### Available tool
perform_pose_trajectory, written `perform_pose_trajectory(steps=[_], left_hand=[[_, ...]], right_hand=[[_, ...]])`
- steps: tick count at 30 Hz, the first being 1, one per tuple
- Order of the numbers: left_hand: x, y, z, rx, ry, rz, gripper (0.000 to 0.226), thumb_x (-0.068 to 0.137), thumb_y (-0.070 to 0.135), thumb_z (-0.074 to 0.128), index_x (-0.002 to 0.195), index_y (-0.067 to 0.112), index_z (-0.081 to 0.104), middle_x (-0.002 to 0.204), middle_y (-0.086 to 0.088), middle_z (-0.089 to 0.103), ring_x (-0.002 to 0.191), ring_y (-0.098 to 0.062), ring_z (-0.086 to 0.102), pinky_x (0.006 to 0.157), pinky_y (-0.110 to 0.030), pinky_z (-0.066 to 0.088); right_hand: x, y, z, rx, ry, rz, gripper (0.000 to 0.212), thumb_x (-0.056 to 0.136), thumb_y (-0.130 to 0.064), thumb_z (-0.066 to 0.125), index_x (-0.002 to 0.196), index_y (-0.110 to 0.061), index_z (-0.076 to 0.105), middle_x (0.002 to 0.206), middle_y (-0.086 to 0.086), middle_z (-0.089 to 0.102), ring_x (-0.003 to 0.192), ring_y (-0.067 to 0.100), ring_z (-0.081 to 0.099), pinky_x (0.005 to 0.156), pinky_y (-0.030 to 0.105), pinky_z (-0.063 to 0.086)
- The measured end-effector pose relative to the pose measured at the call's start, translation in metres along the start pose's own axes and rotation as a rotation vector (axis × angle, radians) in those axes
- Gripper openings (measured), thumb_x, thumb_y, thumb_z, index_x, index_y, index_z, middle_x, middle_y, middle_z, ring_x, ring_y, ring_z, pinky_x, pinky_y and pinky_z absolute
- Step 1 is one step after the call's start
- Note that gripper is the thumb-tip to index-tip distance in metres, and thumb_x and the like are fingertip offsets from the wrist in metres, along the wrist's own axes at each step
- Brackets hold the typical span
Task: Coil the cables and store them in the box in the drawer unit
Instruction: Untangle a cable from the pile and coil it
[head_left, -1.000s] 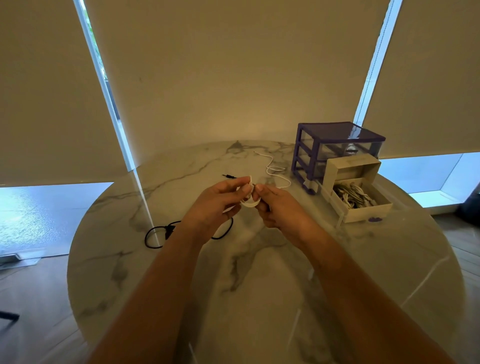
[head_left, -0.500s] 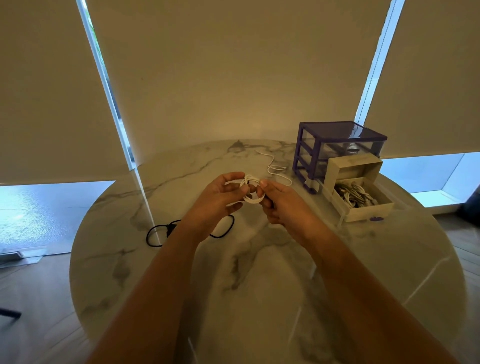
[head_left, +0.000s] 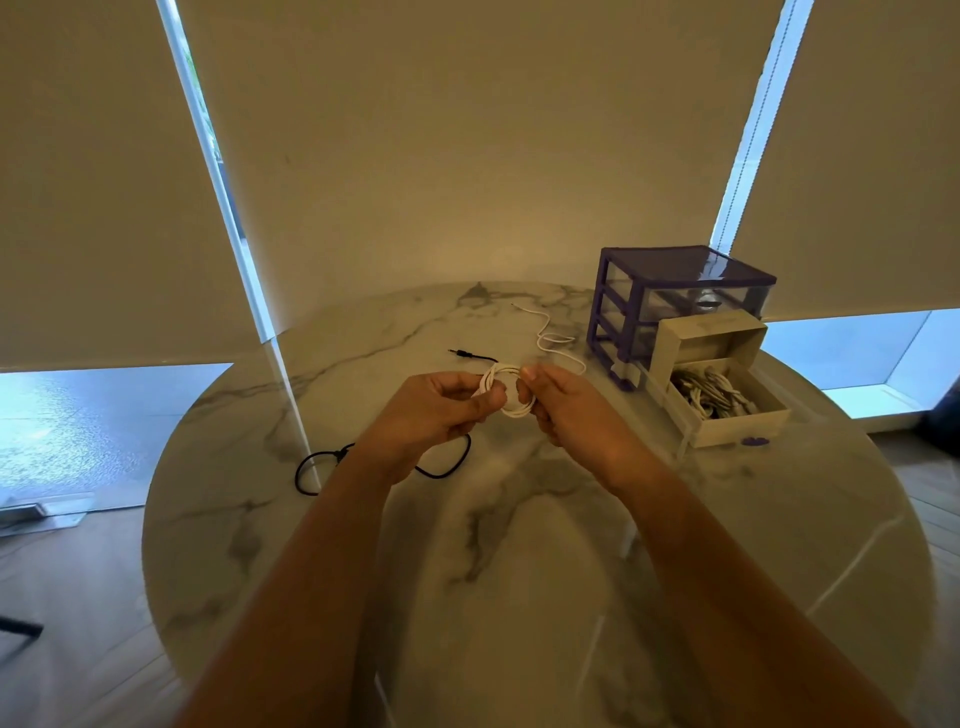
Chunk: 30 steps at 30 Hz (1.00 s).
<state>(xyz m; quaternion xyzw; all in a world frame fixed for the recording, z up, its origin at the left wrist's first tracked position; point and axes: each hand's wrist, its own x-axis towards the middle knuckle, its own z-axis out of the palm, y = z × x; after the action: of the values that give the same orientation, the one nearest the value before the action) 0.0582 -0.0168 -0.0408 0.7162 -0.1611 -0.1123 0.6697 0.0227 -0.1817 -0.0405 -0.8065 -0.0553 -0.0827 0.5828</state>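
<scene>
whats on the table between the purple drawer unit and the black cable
In the head view, a loose white cable lies between the drawer unit and the black cable.

Open box (head_left: 748, 426) unobstructed; black cable (head_left: 447, 470) perhaps underhand.

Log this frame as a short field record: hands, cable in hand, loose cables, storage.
left hand: pinches the white coil
right hand: pinches the white coil's other side
white coil: small loops, held above the table
black cable: loose on table, partly hidden by left arm
white cable: loose, beside the drawer unit
box: open, already holds white cables
</scene>
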Motion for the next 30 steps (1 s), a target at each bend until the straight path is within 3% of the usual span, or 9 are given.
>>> perform_pose_trajectory(steps=[5,9,12,16,18,20,23,27,30], left_hand=[[0.0,0.0,0.004,-0.063,-0.014,-0.016,0.022,0.084,0.037,0.064,0.096,0.021,0.074,0.094,-0.003,0.073,0.087,-0.012,0.065,0.082,-0.022,0.052],[0.003,-0.002,0.009,-0.176,0.021,0.008,0.023,0.092,0.025,0.06,0.109,0.014,0.071,0.102,-0.005,0.073,0.09,-0.013,0.069,0.077,-0.02,0.053],[0.005,-0.004,0.011,-0.203,0.101,0.03,0.019,0.092,0.02,0.061,0.106,0.014,0.072,0.099,-0.007,0.074,0.087,-0.014,0.07,0.076,-0.019,0.055],[0.007,-0.005,0.008,-0.156,0.23,0.104,0.013,0.092,0.016,0.061,0.088,0.018,0.073,0.084,0.0,0.074,0.078,-0.011,0.07,0.069,-0.017,0.054],[0.009,-0.006,0.004,-0.162,0.297,0.121,0.013,0.093,0.016,0.061,0.089,0.017,0.073,0.077,0.004,0.073,0.073,-0.008,0.069,0.067,-0.016,0.054],[0.01,-0.008,-0.001,-0.227,0.341,0.114,0.012,0.092,0.016,0.061,0.093,0.015,0.073,0.076,0.005,0.074,0.074,-0.008,0.069,0.069,-0.017,0.055],[0.012,-0.009,-0.009,-0.303,0.361,0.11,0.014,0.093,0.016,0.06,0.097,0.01,0.072,0.079,0.004,0.074,0.074,-0.007,0.069,0.074,-0.02,0.057],[0.011,-0.007,-0.011,-0.383,0.335,0.116,0.019,0.094,0.014,0.058,0.105,0.004,0.069,0.085,0.0,0.073,0.073,-0.007,0.069,0.071,-0.018,0.055],[0.009,-0.006,-0.011,-0.384,0.291,0.089,0.02,0.094,0.015,0.058,0.108,0.007,0.069,0.095,-0.003,0.073,0.08,-0.008,0.069,0.074,-0.017,0.055]], right_hand=[[0.004,0.004,0.003,-0.105,0.123,-0.032,0.032,0.102,-0.032,0.038,0.078,-0.019,0.054,0.069,-0.009,0.052,0.058,-0.003,0.048,0.063,0.018,0.037],[0.007,0.008,0.007,-0.088,0.189,-0.026,0.037,0.102,-0.034,0.037,0.101,-0.007,0.063,0.097,0.005,0.066,0.089,0.016,0.061,0.084,0.03,0.048],[0.007,0.008,0.009,-0.091,0.167,-0.049,0.038,0.102,-0.035,0.037,0.101,-0.009,0.064,0.075,-0.003,0.056,0.064,0.002,0.049,0.061,0.01,0.04],[0.003,0.009,0.005,-0.114,0.116,-0.075,0.033,0.101,-0.038,0.038,0.079,-0.027,0.06,0.063,-0.006,0.048,0.051,-0.003,0.044,0.053,0.009,0.035],[0.003,0.01,0.002,-0.208,0.076,-0.057,0.032,0.101,-0.037,0.038,0.083,-0.024,0.06,0.069,-0.006,0.05,0.058,0.0,0.045,0.055,0.009,0.036],[0.006,0.016,0.001,-0.328,0.028,-0.035,0.028,0.101,-0.031,0.04,0.108,-0.022,0.065,0.087,-0.003,0.058,0.078,0.005,0.054,0.073,0.012,0.043],[0.014,0.03,0.0,-0.598,-0.001,-0.008,0.03,0.101,-0.028,0.041,0.12,-0.024,0.064,0.116,0.006,0.058,0.111,0.023,0.052,0.099,0.041,0.041],[0.011,0.034,-0.007,-0.854,0.011,0.085,0.034,0.102,-0.035,0.035,0.121,-0.025,0.062,0.125,0.004,0.045,0.115,0.025,0.034,0.099,0.038,0.029],[0.013,0.038,-0.013,-0.809,0.044,0.132,0.034,0.102,-0.032,0.038,0.109,-0.015,0.067,0.115,0.008,0.046,0.108,0.024,0.041,0.091,0.032,0.032]])
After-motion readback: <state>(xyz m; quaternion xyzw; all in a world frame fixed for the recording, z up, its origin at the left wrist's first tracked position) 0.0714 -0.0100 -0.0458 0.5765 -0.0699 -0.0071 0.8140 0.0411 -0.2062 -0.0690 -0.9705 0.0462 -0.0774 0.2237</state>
